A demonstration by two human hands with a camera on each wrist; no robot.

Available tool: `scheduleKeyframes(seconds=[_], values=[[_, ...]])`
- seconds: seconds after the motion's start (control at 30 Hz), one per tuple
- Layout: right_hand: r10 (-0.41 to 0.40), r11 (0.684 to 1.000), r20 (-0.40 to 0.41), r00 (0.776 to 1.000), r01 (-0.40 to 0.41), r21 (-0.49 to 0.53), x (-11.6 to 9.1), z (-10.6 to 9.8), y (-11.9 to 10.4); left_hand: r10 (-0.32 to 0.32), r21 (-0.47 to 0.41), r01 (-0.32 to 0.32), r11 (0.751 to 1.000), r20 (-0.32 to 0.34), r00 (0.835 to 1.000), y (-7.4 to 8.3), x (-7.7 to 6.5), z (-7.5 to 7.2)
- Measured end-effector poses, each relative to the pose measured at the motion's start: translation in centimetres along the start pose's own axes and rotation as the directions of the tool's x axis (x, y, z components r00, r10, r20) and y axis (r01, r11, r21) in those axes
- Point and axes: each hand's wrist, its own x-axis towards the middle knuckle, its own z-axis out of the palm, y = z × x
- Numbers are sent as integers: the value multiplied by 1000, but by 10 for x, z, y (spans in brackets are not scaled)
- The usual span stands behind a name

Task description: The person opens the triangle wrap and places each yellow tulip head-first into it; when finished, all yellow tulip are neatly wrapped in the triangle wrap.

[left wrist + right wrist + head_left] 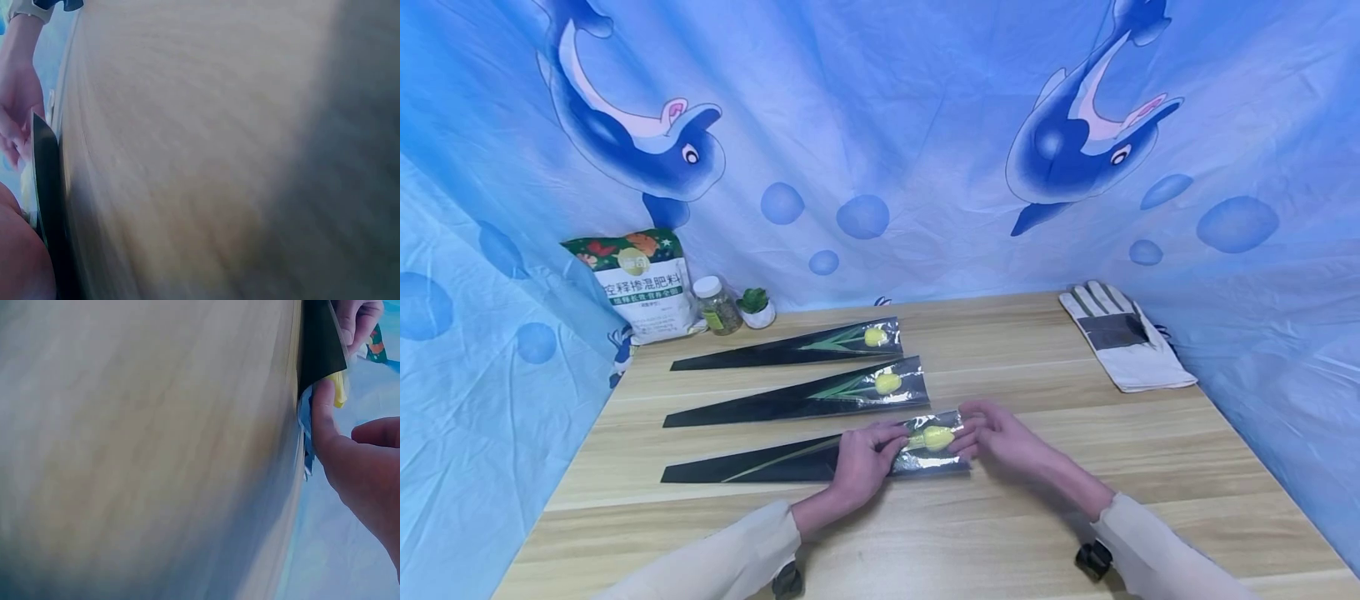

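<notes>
Nearest me lies a black flower sleeve (752, 467) with a clear front, holding a yellow tulip (937, 438) whose head is at the wide right end. My left hand (861, 462) rests over the sleeve's middle, thumb and fingers pinching the tulip's stem just below the head. At the sleeve's open end, my right hand (1003, 437) has its fingers spread beside the tulip head. In the right wrist view, one finger (323, 403) reaches into the sleeve's mouth by the yellow petals. The left wrist view catches the sleeve's dark edge (47, 181) alongside the left hand.
Two more sleeved yellow tulips lie behind, a middle one (887, 383) and a far one (875, 337). Back left stand a fertilizer bag (655, 292), a lidded jar (718, 308) and a small potted plant (756, 308). White work gloves (1127, 337) lie at the back right of the wooden table (1000, 358).
</notes>
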Motion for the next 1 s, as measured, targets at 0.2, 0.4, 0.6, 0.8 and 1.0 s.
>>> scheduleKeyframes(seconds=[0.2, 0.4, 0.6, 0.8, 1.0], values=[[-9, 998, 35, 999, 7, 57, 4, 4, -1, -2, -7, 2, 1000, -7, 1000, 0, 1, 2], [-9, 1000, 87, 996, 7, 23, 9, 7, 0, -3, -7, 3, 1000, -6, 1000, 1, -1, 3], [-27, 999, 128, 991, 23, 35, 14, 9, 0, 24, 4, -24, 1000, -12, 1000, 0, 0, 4], [0, 999, 85, 996, -3, 44, 10, 10, 2, 76, -41, -77, 996, -12, 997, -2, 1, 4], [-10, 999, 21, 1000, 11, -45, -4, -6, 0, 116, -115, -115, 987, 5, 993, 0, 2, -11]])
